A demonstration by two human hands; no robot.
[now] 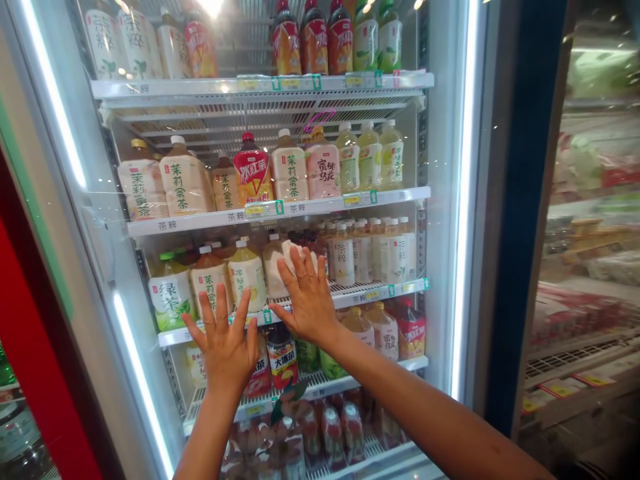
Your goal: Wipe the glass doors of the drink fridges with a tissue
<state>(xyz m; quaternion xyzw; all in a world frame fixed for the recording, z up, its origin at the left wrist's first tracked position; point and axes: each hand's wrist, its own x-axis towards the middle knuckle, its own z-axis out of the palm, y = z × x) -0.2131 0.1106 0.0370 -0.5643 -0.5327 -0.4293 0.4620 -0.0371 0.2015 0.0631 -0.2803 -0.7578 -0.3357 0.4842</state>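
My left hand (pixel 226 343) is open, fingers spread and palm toward the glass door (pixel 440 240) of a lit drinks cooler. Higher and to the right, my right hand (pixel 310 300) lies flat over a crumpled white cloth (pixel 289 249), perhaps a tissue, held against the glass; most of it is hidden by the fingers. Behind the glass, near my left fingertips, stand a jasmine tea bottle (pixel 205 270) and a yellow-capped bottle (pixel 245 267). A green tea bottle (pixel 170 293) stands farther left.
Bottled teas fill several white wire shelves (pixel 280 215), among them a red-labelled iced tea bottle (pixel 253 170). Bright light strips (pixel 467 200) run down both sides. A red panel (pixel 35 360) stands at left; a chiller with packaged food (pixel 595 267) is at right.
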